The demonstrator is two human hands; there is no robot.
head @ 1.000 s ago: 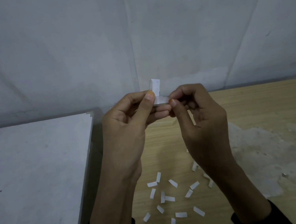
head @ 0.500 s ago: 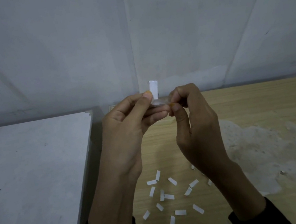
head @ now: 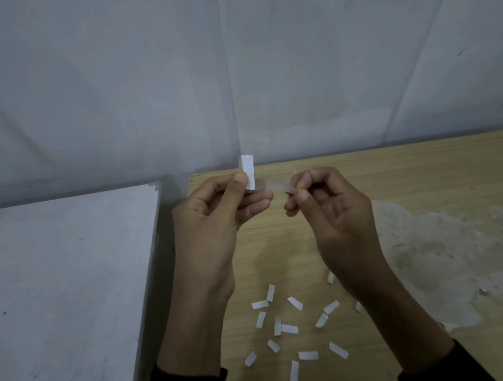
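My left hand (head: pixel 216 225) pinches a small white strip (head: pixel 249 171) between thumb and fingers, so that it stands upright above the fingertips. A thin clear film (head: pixel 272 185) stretches from that strip to my right hand (head: pixel 331 207), which pinches its free end between thumb and forefinger. Both hands hover above the wooden table (head: pixel 420 171). Several small white paper strips (head: pixel 288 328) lie scattered on the wood below my wrists.
A grey-white board (head: pixel 57 300) fills the left side, its edge running beside my left forearm. A pale worn patch (head: pixel 449 258) marks the wood at the right. A grey wall (head: pixel 224 63) closes the back.
My right hand has drawn away to the right, and the clear film now spans the gap between the hands. The white strip stays upright in my left hand.
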